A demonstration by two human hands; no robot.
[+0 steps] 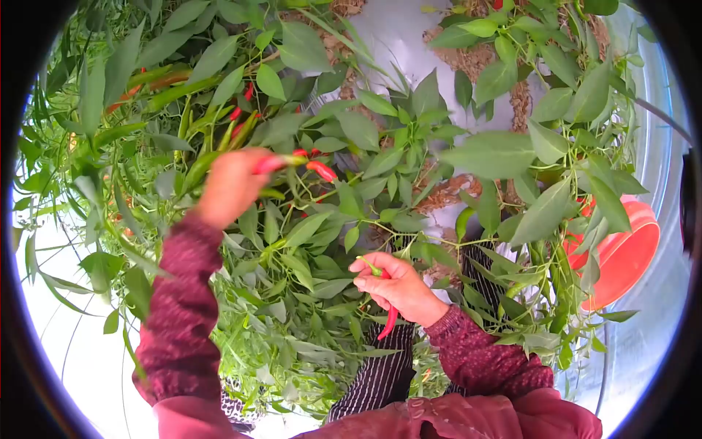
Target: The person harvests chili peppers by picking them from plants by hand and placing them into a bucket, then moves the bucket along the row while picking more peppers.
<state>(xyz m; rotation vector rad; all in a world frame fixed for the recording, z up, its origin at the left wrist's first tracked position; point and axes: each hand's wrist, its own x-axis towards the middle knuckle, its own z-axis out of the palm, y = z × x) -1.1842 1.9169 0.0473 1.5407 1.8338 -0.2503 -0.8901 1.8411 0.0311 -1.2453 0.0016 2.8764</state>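
My left hand (235, 183), smeared by motion, is at the pepper plant on the left. Its fingers are closed on a red chili pepper (270, 164) whose green stem end points right. Just beyond it hangs another red chili pepper (322, 172) among the leaves. Lower and nearer my body, my right hand (401, 289) is closed around a red chili pepper (389, 322). The tip sticks out below the fingers, and a green stem (371, 268) shows above the thumb. The palm side is hidden, so I cannot tell whether more peppers are inside.
Long green peppers (183, 91) hang at the upper left. A red bucket (621, 256) stands on the right, partly behind leaves (541, 212). Pale sheeting (395, 44) covers the ground between the plants. Clear plastic film (643, 351) runs along the right side.
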